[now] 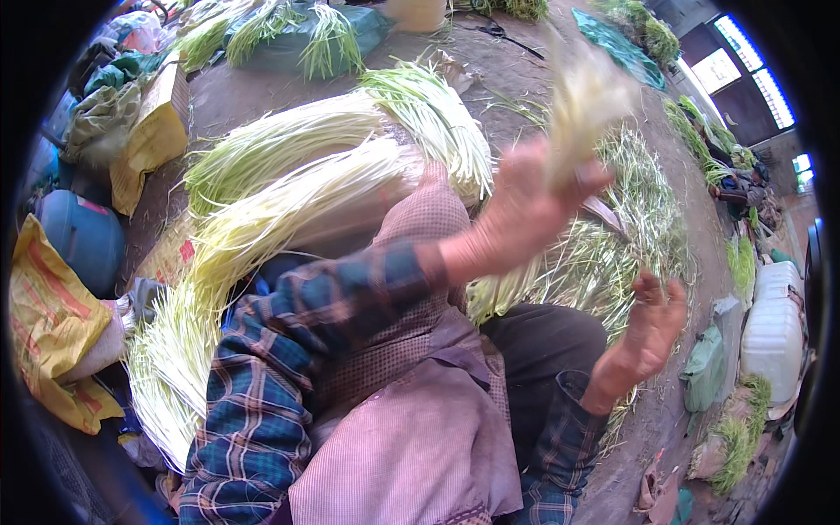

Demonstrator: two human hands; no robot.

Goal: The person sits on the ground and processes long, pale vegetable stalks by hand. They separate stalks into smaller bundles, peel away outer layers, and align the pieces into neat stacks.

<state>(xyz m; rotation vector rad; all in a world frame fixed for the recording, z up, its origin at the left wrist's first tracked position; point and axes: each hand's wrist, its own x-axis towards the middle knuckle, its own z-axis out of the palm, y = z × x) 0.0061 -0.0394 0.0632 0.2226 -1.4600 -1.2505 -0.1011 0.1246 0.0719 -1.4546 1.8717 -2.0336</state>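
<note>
My left hand (518, 210), blurred by motion, grips a bunch of pale stalks (581, 98) that stands up from its fist. My left forearm, in a plaid sleeve, crosses in front of my body. Off to the right, above the litter of stalks, my right hand (640, 341) is raised with bent fingers apart and nothing in it. Long bundles of white-green leafy stalks, which look like blanched chives (295, 190), lie before me and drape down on my left. A shorter bundle with green ends (436, 121) lies crosswise at their far end.
Loose trimmed stalks (630, 190) cover the ground on my right. To the left stand a blue plastic drum (82, 239) and a yellow woven sack (49, 321). A white plastic jerrycan (774, 328) is at far right. Greens lie on a green plastic-covered bundle (374, 29) ahead.
</note>
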